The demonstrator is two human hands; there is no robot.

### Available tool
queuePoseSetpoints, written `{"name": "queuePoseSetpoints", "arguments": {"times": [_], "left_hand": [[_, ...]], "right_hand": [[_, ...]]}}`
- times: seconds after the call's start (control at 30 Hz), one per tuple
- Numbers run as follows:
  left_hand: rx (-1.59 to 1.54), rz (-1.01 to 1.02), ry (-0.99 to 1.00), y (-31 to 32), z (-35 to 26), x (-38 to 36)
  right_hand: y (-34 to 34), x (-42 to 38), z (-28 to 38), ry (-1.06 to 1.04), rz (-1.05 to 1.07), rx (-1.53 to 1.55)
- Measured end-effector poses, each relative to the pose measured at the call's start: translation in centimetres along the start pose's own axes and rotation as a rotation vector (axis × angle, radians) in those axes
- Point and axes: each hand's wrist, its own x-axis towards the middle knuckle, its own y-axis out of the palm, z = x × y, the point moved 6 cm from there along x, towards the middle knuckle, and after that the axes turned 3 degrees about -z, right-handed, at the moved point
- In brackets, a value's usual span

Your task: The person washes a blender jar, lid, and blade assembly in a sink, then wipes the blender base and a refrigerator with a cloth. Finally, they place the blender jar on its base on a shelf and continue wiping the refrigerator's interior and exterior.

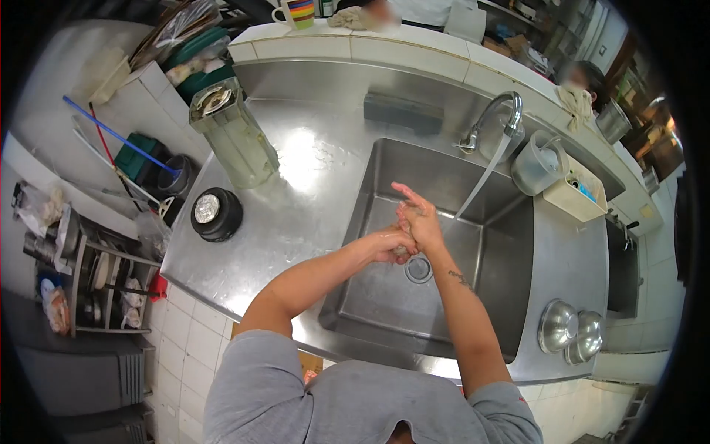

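Note:
My left hand (393, 246) and my right hand (419, 222) press together over the metal sink (503, 274), above its drain (418, 269). Wet-looking, the left hand is closed at the heel of the right, its fingers partly hidden. A pale patch shows between the palms, and I cannot make out whether it is lather or an object. Some fingers of my right hand stretch out toward the far left. To the right of both hands, a stream of water (481, 181) runs from the curved faucet (512, 111) into the sink.
A blender jar (240, 140) and its black base (216, 214) stand on the left counter. Right of the sink are a plastic container (538, 169), a cream bin (577, 194) and metal bowls (558, 325). A grey block (403, 111) lies behind the sink. People are beyond the tiled ledge (414, 61).

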Motion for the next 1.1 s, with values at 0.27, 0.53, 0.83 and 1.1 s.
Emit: {"name": "queuePoseSetpoints", "arguments": {"times": [0.27,0.53,0.83,1.1], "left_hand": [[0.931,-0.572,0.425,0.2,-0.7,2.9],[1.476,-0.412,0.277,0.7,5.6,5.8],[1.678,-0.136,0.152,4.0,11.4,7.7],[1.476,-0.011,0.314,5.3,9.9,11.8]], "right_hand": [[-6.1,0.9,-4.9,0.104,-0.406,0.11],[-14.6,-3.4,-16.7,0.069,-0.918,0.108],[-20.3,-10.7,-24.4,0.393,-1.392,0.308],[-24.5,-11.6,-19.3,0.474,-0.998,0.14]]}}
